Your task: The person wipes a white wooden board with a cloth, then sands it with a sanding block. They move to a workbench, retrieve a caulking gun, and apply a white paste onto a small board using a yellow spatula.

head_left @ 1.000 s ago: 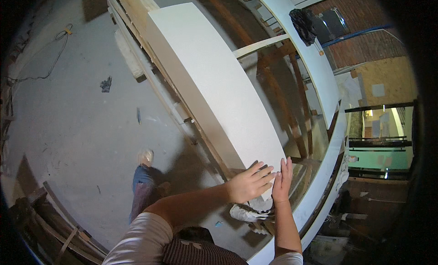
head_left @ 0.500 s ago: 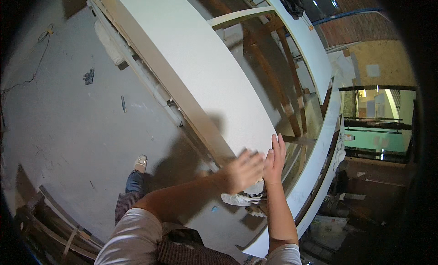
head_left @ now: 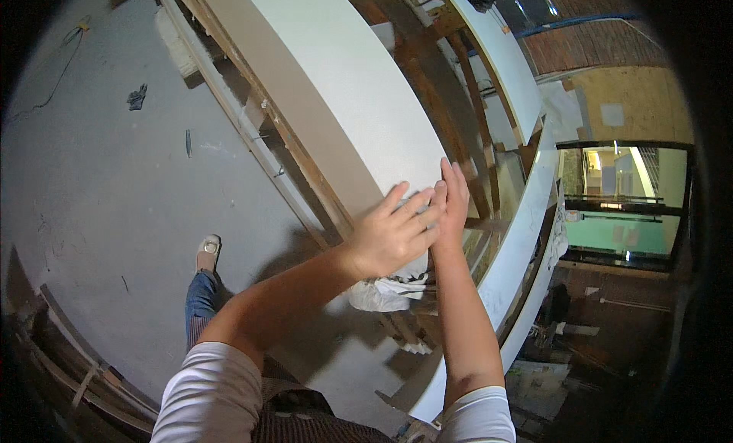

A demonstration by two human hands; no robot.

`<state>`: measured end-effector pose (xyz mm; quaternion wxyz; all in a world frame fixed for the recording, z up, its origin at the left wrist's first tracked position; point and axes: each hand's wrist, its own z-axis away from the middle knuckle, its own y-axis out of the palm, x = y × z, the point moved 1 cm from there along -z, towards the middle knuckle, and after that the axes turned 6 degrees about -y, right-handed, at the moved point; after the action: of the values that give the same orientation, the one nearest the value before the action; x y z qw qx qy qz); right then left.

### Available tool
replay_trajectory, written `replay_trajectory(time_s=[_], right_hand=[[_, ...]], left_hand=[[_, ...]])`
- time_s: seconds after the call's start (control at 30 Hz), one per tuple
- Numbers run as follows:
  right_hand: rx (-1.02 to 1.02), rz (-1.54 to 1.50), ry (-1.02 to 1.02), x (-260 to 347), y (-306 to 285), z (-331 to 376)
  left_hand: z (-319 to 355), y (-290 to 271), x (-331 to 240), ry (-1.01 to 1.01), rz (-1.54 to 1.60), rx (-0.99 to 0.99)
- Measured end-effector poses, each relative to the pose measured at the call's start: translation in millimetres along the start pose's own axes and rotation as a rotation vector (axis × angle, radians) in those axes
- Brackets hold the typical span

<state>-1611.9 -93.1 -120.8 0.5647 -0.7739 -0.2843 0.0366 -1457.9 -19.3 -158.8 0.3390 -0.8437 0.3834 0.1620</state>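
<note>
- The left hand (head_left: 389, 237) lies flat and open, fingers spread, palm down on the near end of a long white panel (head_left: 343, 99); it grips nothing.
- The right hand (head_left: 452, 199) stands on edge, fingers straight and together, pressed against the panel's right corner, its fingers touching those of the left hand. It too is open and holds nothing.
- The white panel runs away from the hands toward the upper left, resting on a wooden frame (head_left: 267, 138) of long rails that shows along its left side.
- Just under the hands, a crumpled white cloth (head_left: 385, 292) hangs at the panel's near end, partly hidden by the left wrist.
- To the right of the panel, dark wooden struts (head_left: 450, 115) cross an open gap, and beyond them a second curved white board (head_left: 511, 244) sweeps round from top to bottom.
- The grey concrete floor (head_left: 99, 206) spreads to the left; on it lie a small dark rag (head_left: 137, 96), a thin dark tool (head_left: 188, 142) and a cable (head_left: 53, 84) near the far edge.
- The person's foot in a light shoe (head_left: 207, 254) stands on the floor below the frame.
- At the far right is a glazed doorway (head_left: 622, 206) with a brick wall (head_left: 588, 38) above it.
</note>
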Motion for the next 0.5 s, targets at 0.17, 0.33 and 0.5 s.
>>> replay_trajectory(time_s=[0.17,0.33,0.5], right_hand=[[-0.009,0.052,0.041,6,-3,5],[-0.040,0.058,0.065,0,4,2],[-0.064,-0.099,0.096,-8,3,7]], left_hand=[[-43,-46,99,-0.133,-0.392,-0.326],[14,6,11,-0.112,-0.166,-0.178],[-6,-3,26,-0.057,-0.283,-0.110]])
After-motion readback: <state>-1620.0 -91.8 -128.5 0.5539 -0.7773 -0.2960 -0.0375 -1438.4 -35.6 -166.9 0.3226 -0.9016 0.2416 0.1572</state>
